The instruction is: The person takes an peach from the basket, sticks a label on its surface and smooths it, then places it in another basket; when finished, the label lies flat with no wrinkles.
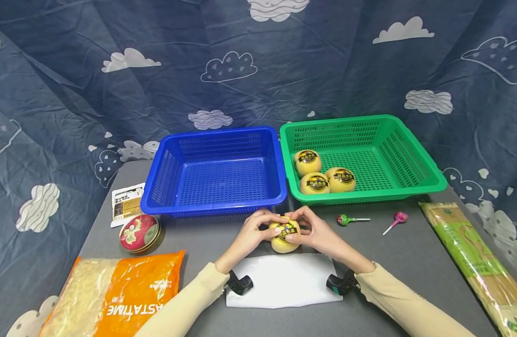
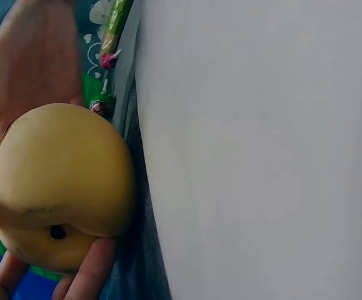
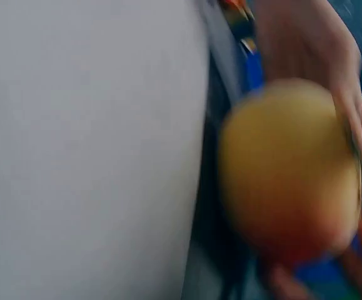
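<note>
Both hands hold one yellow peach (image 1: 285, 245) above the table, just behind a white sheet (image 1: 285, 283). A black label with an emblem sits on its upper face. My left hand (image 1: 257, 230) grips it from the left, thumb on the label side. From the right, my right hand (image 1: 320, 232) grips it with its thumb on the front of the label. The left wrist view shows a cleft and a dark pit on the peach (image 2: 62, 169). A reddish blush marks the peach (image 3: 287, 169) in the blurred right wrist view.
Behind stand a blue basket (image 1: 214, 206) and a green basket (image 1: 380, 193) with three labelled peaches (image 1: 315, 183). Left lie a white packet (image 1: 127, 204), a red round tin (image 1: 137, 232) and an orange bag (image 1: 136, 285). Right are two lollipops (image 1: 342, 219) and a long noodle pack (image 1: 473, 252).
</note>
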The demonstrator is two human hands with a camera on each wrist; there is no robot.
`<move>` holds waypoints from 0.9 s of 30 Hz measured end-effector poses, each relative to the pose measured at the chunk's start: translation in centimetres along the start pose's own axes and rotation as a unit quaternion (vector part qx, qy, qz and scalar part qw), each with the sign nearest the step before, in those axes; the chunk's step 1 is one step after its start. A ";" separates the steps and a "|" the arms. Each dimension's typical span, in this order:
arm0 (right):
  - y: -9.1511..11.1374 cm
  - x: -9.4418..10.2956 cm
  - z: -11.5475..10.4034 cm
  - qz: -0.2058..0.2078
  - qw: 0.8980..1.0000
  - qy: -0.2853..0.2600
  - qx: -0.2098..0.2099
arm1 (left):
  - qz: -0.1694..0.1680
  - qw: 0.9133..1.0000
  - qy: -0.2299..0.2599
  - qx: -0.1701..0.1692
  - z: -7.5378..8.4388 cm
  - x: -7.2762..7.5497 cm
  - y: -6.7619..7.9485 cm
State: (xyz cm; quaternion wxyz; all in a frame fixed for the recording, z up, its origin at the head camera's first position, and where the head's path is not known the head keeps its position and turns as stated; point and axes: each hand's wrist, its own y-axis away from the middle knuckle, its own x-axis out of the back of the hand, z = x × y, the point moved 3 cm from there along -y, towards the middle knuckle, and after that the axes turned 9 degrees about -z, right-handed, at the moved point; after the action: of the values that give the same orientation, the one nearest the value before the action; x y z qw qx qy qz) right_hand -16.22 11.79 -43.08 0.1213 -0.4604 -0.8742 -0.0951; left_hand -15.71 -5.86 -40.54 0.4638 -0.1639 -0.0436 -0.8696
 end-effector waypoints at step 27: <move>0.2 0.9 0.9 -0.038 0.995 -0.091 -0.018 | -0.002 0.998 -0.063 -0.022 -3.9 -0.6 -0.8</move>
State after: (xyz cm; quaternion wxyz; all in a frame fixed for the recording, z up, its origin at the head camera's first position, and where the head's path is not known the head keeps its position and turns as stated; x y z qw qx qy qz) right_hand -16.64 12.87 -43.60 0.0296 -0.4356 -0.8967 -0.0735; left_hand -16.99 -5.84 -44.33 0.4546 -0.2285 -0.0535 -0.8592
